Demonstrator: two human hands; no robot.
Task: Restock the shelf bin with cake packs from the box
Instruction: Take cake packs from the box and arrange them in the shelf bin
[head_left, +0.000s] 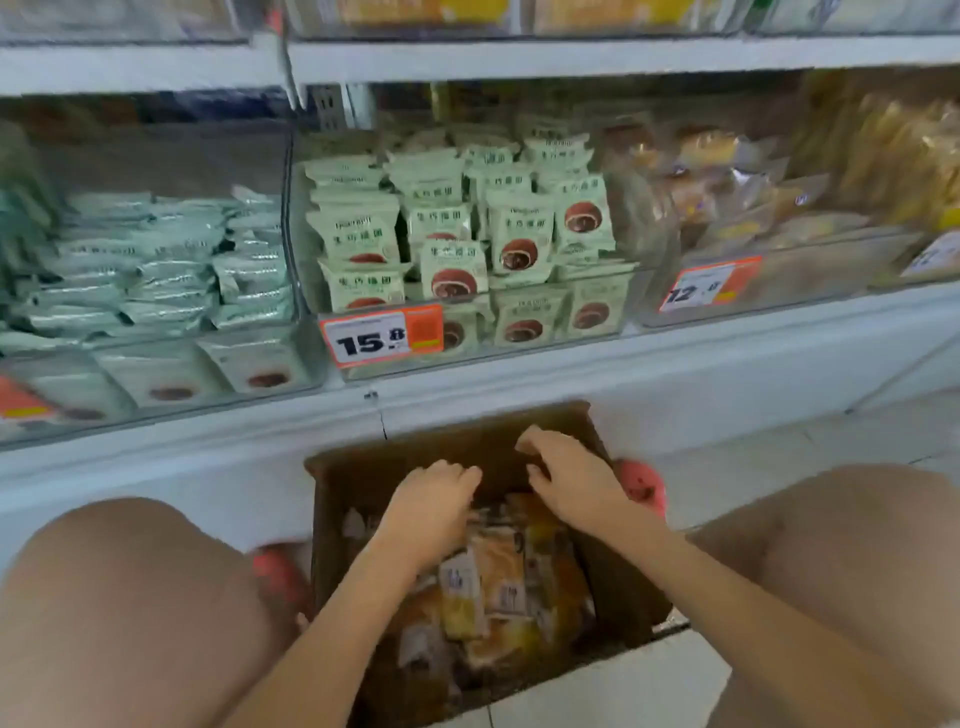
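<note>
A brown cardboard box (363, 483) stands open on the floor between my knees. Inside it lie several clear-wrapped golden cake packs (498, 577). My left hand (431, 506) reaches down into the box, fingers curled over the packs; whether it grips one is hidden. My right hand (566, 475) hovers over the box's far right side, fingers spread, holding nothing. On the shelf above right, a clear bin (779, 280) with a 12-something price tag holds similar golden packs (727, 192).
The middle bin (467, 358), tagged 15.8, is full of pale green packs. A left bin (156, 395) holds light blue-green packs. Pink shoes (641, 486) flank the box. A white shelf ledge (675, 364) juts out above the box.
</note>
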